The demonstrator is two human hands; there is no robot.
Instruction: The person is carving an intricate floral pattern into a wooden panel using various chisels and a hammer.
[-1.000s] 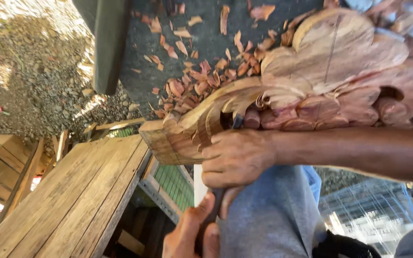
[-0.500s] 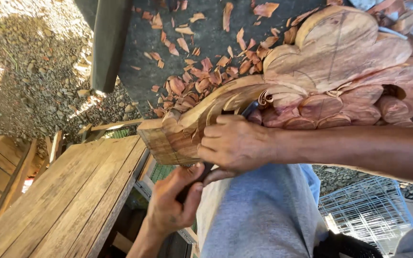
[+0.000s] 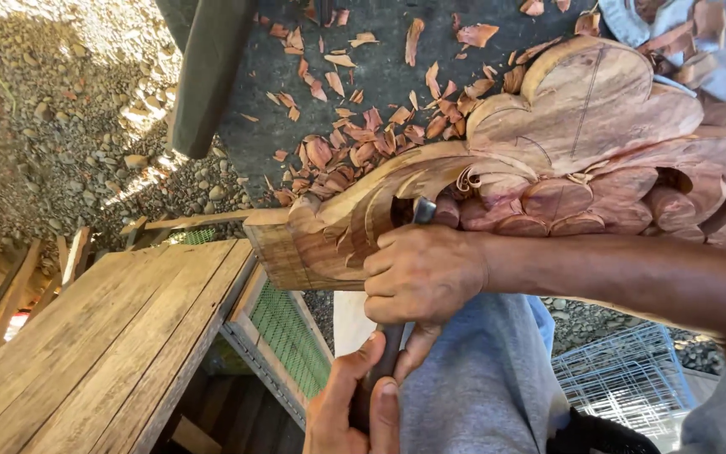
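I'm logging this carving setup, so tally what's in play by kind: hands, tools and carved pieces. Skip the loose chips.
Hands: 2 (left hand, right hand, both gripping the tool)
Chisel: 1
Carved wooden piece: 1
Total: 4

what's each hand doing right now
Left hand: closed round the chisel handle.
Right hand: closed round the chisel shaft, against the carved wood panel.

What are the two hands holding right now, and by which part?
Both grip one chisel: the right hand wraps its shaft near the blade at the carved wood; the left hand holds the handle end.
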